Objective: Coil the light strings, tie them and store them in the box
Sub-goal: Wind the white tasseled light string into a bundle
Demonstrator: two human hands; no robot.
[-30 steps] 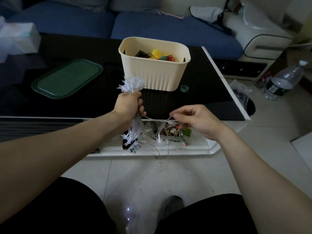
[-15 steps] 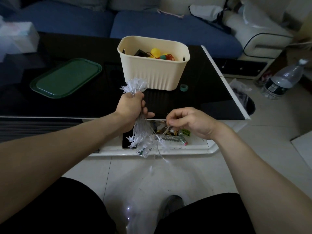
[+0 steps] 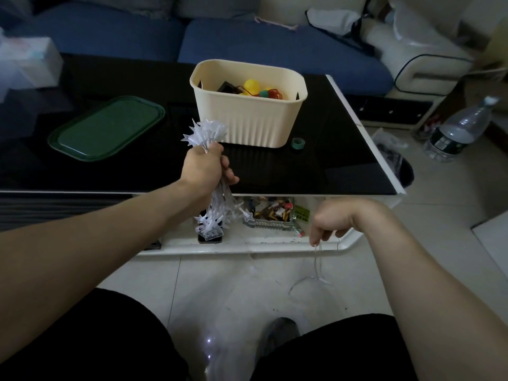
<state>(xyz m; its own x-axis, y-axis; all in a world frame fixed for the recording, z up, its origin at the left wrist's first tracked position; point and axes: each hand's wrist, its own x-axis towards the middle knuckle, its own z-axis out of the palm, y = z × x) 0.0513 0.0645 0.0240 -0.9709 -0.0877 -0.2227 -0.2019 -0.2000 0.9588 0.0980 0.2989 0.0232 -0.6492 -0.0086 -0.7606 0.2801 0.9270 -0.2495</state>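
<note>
**Meanwhile, star lights bunched in our fist**

We grip the coiled star light string [image 3: 210,138] in our left hand [image 3: 204,169], above the black table [image 3: 330,160] in front of the cream box [image 3: 247,116]. Our right hand [image 3: 330,221] pinches the loose wire end [image 3: 317,259], hanging floorward.

green lid [image 3: 105,129], tape roll [image 3: 298,143], water bottle [image 3: 459,132]

We see a black glass coffee table [image 3: 316,166] carrying a cream ribbed box [image 3: 247,119], a green lid [image 3: 107,127] lying flat to its left, and a small green tape roll [image 3: 298,143] just beside the box's right corner. Its white lower shelf [image 3: 247,243] holds colourful clutter [image 3: 275,213].
</note>
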